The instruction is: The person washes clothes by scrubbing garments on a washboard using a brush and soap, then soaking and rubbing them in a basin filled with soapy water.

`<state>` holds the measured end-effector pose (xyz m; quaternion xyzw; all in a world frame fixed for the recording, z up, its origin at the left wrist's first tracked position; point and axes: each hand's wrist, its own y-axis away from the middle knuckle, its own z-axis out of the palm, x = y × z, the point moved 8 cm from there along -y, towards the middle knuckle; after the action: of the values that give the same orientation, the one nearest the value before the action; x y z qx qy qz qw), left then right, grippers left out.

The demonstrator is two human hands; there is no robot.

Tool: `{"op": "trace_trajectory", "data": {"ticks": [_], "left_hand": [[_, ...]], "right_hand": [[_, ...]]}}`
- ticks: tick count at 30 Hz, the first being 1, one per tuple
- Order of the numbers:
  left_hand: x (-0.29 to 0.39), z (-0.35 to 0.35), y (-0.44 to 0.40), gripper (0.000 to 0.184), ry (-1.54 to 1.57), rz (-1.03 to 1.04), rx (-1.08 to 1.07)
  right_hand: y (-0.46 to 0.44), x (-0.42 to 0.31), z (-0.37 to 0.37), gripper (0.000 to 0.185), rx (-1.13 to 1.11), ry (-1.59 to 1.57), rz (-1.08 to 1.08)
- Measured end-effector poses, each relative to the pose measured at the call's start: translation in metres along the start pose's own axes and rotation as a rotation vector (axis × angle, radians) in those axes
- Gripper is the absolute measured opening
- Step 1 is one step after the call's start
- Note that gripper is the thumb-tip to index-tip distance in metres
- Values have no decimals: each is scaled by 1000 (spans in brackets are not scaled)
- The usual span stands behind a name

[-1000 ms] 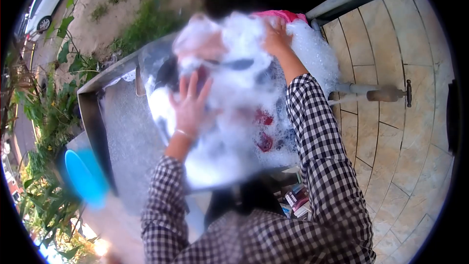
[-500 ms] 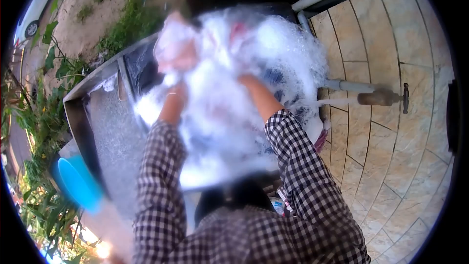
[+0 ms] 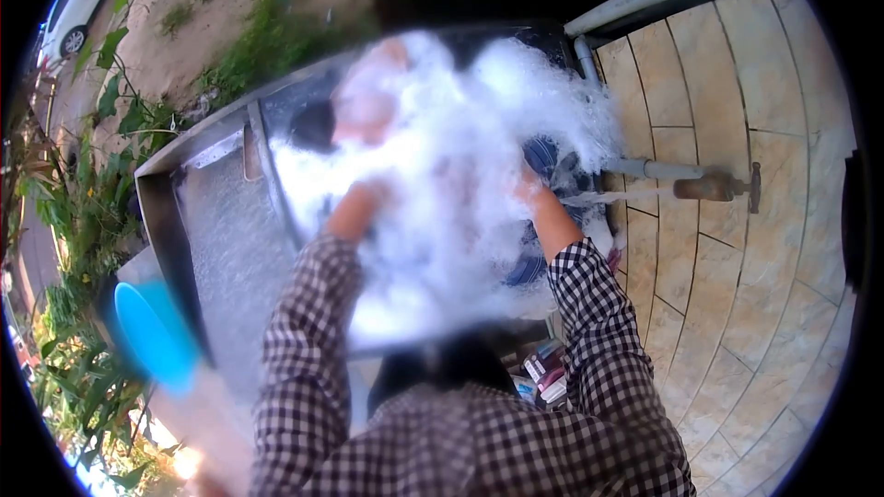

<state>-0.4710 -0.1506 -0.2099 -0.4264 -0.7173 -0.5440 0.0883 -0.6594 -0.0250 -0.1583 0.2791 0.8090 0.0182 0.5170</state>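
Note:
A thick heap of white suds (image 3: pixel 433 129) covers wet laundry in a dark basin. My left hand (image 3: pixel 370 195) is sunk in the foam at the left, its fingers hidden. On the right my right hand (image 3: pixel 529 186) also reaches into the suds beside dark blue cloth (image 3: pixel 541 156), and its fingers do not show clearly. A pale pink cloth (image 3: pixel 366 101) rises from the foam beyond my left hand. What either hand holds cannot be made out.
Water runs from a brass tap (image 3: pixel 714 187) on the tiled wall (image 3: pixel 709 267) at the right. A second, grey compartment (image 3: pixel 235 239) lies on the left, with a blue bowl (image 3: pixel 155 336) by its outer edge. Packets (image 3: pixel 545 373) lie below the basin.
Both hands have gone from spread on top of the foam into it. The bright pink cloth at the back is no longer visible, and more dark blue cloth shows at the right.

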Motion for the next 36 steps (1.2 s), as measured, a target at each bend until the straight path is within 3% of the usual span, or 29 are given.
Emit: {"op": "trace_trajectory", "data": {"ticks": [2,4,6,8,11,13,14,15,16,19,21,23,27,32,36], "left_hand": [[16,-27,27,45,393,88,61],[14,-69,66,44,597,72,347],[-7,-108,108,36,274,-129,786],[-3,-110,135,46,-101,-106,932],[5,-63,138,80,-148,-263,664],[6,-30,123,91,-209,-300,554],[9,-17,115,96,-237,-298,526],[16,-10,108,97,-215,-327,491],[15,-2,97,94,-251,-397,369],[-24,25,65,75,-249,-346,355],[-35,36,54,60,-194,-262,356],[-55,58,34,49,-359,-242,191],[-72,88,25,40,-390,-282,53],[-45,66,26,32,-346,-275,129],[1,17,71,28,-227,-271,371]], "right_hand": [[27,-18,-29,23,120,-184,-102],[57,-35,-55,21,271,-249,-111],[72,-42,-75,22,428,-164,27],[80,-39,-79,25,568,-22,105],[72,-28,-35,49,557,181,-111],[60,-61,3,66,325,358,51],[62,-84,17,70,130,475,306],[55,-73,38,62,49,487,296],[46,-47,61,56,11,487,226],[17,34,107,47,-56,425,50],[8,46,107,45,-111,442,129],[-2,52,108,42,-130,470,208],[-14,72,102,38,-82,488,257],[-8,15,38,33,83,395,266],[2,-27,-31,30,329,-1,293]]}}
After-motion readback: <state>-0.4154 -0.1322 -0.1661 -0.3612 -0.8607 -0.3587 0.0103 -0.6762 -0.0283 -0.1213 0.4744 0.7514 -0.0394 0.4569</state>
